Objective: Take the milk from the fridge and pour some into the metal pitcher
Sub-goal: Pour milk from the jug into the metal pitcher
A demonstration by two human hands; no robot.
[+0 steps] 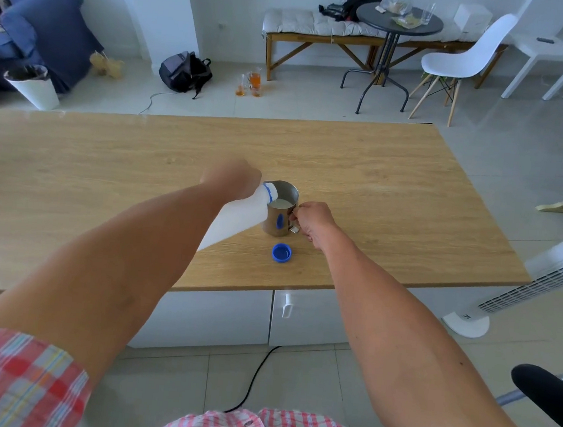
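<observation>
Head view, one camera, looking down at your arms over a wooden bench [380, 174].

Item: milk bottle [235, 219], white plastic with a blue ring at the neck. You are holding it in your left hand [232, 177], fingers wrapped round its upper part, and tilting it steeply so that its mouth is sitting over the rim of the pitcher [282, 210]. Its base is pointing down toward you, lifted off the bench.

Item: pitcher, metal, standing upright on the bench near the front edge, a little right of the middle. White milk is showing inside it, up near the rim. A blue reflection is lying on its side wall.

Item: your right hand [313, 221], closed on the handle at the pitcher's right side and steadying it.

Item: blue cap [281, 253], lying on the bench open side up, just in front of the pitcher and apart from it.

Item: checked sleeves [16, 380], pink and white, covering both of your upper arms at the bottom of the frame.

Background: a white chair [467, 59] and a round dark table [398, 19] are standing on the tiled floor beyond the bench, and a black backpack [184, 69] is leaning against the far wall.
</observation>
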